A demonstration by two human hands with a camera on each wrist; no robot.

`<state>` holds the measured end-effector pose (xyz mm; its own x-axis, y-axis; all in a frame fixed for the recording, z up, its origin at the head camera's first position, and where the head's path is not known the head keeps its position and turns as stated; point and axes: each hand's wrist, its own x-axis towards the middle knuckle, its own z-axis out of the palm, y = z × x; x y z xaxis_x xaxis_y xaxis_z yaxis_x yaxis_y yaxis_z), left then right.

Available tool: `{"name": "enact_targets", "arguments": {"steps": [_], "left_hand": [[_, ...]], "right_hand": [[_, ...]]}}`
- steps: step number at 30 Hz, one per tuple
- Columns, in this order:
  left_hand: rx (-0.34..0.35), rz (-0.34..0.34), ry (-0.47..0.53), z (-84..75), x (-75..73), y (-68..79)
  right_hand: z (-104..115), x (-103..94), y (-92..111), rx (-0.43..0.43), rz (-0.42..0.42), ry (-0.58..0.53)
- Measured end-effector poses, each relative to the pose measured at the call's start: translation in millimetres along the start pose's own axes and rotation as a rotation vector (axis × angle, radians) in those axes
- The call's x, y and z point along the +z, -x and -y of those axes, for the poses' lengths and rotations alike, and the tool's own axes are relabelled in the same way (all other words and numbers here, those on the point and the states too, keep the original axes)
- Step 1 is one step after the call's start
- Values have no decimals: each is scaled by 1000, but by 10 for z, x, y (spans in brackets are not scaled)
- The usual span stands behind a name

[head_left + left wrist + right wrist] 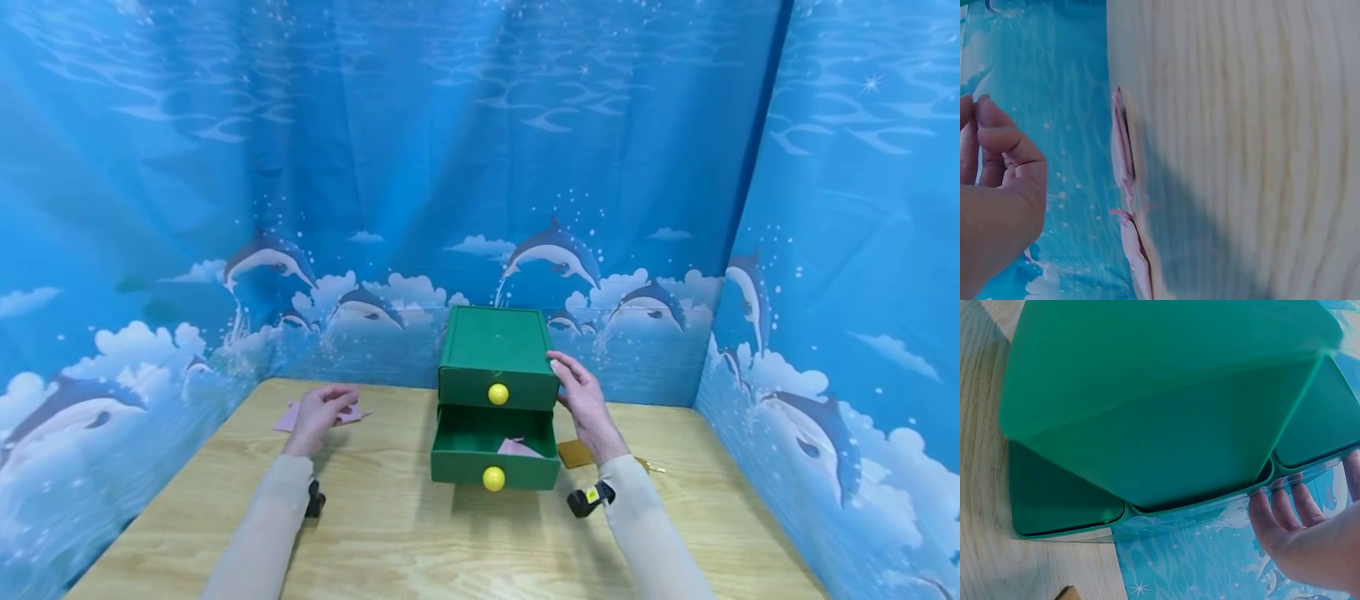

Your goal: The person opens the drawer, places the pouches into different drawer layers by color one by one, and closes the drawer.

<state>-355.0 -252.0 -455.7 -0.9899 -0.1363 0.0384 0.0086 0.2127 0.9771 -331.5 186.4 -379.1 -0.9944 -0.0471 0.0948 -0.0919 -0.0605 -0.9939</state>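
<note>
A green drawer cabinet [498,337] with yellow knobs stands at the table's middle, its middle drawer [465,471] pulled out. Inside that drawer lies a piece of pink fabric [517,448]. My right hand [588,408] is at the cabinet's right side, fingertips against the side wall and upper edge; the fingers [1285,509] reach along it in the right wrist view. My left hand [324,417] hovers by flat pink pieces [285,419] on the table, fingers loosely bent, nothing visible between them. Two thin pink pieces [1124,140] with stringy ends show in the left wrist view.
A flat tan-brown piece [574,454] with a pale cord end [656,470] lies right of the cabinet, partly behind my right wrist. Blue dolphin-print curtains [397,167] enclose the wooden table [390,533] at the back and sides.
</note>
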Motion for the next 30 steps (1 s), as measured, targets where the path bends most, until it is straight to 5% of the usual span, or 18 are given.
{"name": "enact_targets", "arguments": {"steps": [11, 18, 30], "left_hand": [[-66, 47, -114, 178, -101, -53], [-108, 65, -73, 284, -157, -108], [-160, 148, -158, 264, -168, -113]], "right_hand": [[13, 3, -19, 12, 17, -8], [169, 40, 134, 21, 28, -2], [162, 38, 122, 24, 17, -13]]}}
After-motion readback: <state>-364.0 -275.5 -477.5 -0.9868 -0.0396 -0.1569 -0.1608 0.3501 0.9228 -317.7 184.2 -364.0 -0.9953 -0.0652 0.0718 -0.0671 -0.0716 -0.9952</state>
